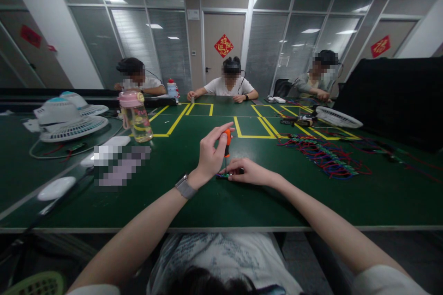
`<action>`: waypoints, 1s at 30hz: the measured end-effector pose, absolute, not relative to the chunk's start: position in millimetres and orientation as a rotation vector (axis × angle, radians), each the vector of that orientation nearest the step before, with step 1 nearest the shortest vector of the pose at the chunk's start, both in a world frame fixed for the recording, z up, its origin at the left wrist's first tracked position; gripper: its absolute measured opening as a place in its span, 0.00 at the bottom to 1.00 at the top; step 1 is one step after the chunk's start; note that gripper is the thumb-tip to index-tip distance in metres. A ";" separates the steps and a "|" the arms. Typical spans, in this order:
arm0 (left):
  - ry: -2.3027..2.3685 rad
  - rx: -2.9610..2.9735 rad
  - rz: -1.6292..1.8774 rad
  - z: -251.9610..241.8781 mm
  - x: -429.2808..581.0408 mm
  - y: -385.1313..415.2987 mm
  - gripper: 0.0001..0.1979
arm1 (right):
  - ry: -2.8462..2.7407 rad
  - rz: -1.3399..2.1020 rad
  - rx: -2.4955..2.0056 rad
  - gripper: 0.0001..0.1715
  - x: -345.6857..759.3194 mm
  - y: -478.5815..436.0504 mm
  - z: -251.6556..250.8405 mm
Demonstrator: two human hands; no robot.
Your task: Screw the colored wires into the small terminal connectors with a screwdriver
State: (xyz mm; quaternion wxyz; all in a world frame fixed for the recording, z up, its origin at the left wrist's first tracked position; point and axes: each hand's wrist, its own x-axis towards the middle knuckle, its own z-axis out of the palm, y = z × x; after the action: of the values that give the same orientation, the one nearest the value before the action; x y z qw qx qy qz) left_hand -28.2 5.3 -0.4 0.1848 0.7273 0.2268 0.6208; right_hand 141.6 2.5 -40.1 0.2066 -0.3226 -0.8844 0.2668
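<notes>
My left hand [213,146] is closed around an orange and black screwdriver [227,142]. Its thin shaft points straight down, and the tip meets a small green circuit board [224,176] on the table. My right hand [246,171] rests low beside the board, its thumb and fingers pinching the board's right end. Part of the board is hidden by those fingers. Further right on the green table [194,212] lies a row of similar boards with red and blue wires [323,154].
A pink-lidded bottle [136,117] and white fans [71,120] stand left. Nearby lie a white oval device [57,188] and a blurred flat item [122,168]. Yellow tape [178,120] marks the table. Several people sit opposite. A black screen [398,101] rises right, near another fan guard [339,117].
</notes>
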 end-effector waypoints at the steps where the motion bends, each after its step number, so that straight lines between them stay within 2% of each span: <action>1: 0.638 2.051 1.751 -0.2 -28.1 5.2 0.16 | -2.466 0.743 -0.901 0.17 141.6 2.3 -39.9; 30: 0.638 2.069 1.767 2.6 -27.6 2.9 0.14 | -2.456 0.761 -0.891 0.17 142.0 3.2 -41.6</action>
State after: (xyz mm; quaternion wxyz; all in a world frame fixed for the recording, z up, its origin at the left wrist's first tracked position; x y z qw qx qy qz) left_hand -27.6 2.9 2.6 0.1725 0.7293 0.2250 0.6227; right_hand 142.0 3.2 -41.6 0.2087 -0.3201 -0.8827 0.2736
